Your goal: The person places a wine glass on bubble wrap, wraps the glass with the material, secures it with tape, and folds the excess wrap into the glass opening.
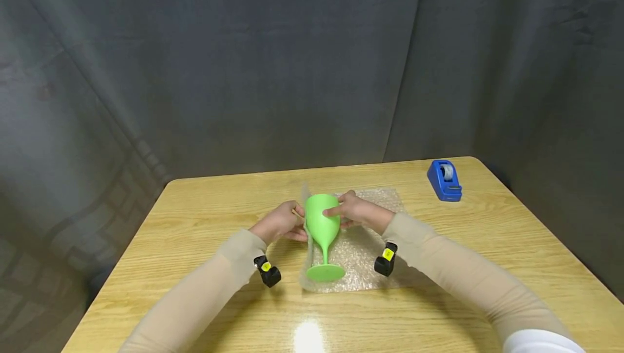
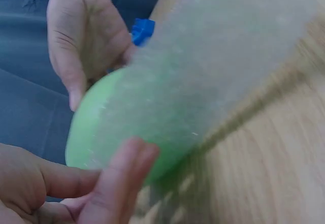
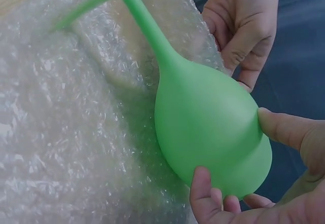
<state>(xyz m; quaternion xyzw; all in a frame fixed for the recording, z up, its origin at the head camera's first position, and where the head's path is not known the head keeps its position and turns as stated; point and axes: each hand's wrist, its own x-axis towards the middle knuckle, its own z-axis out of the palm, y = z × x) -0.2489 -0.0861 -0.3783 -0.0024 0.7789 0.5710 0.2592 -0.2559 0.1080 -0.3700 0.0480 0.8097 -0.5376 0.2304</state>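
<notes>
A light green wine goblet (image 1: 323,222) lies on a sheet of bubble wrap (image 1: 363,266), its round foot nearest the person and its rim pointing away. My right hand (image 1: 358,211) grips the bowl, with thumb and fingers on either side of it in the right wrist view. On the other side, my left hand (image 1: 288,220) pinches the raised left edge of the bubble wrap. In the left wrist view, this lifted flap (image 2: 218,56) stands against the goblet's side and covers part of the bowl.
A blue tape dispenser (image 1: 444,181) with a roll of tape stands at the back right of the wooden table (image 1: 195,217). Dark grey curtains (image 1: 273,71) hang behind and beside the table. Each wrist wears a small black camera.
</notes>
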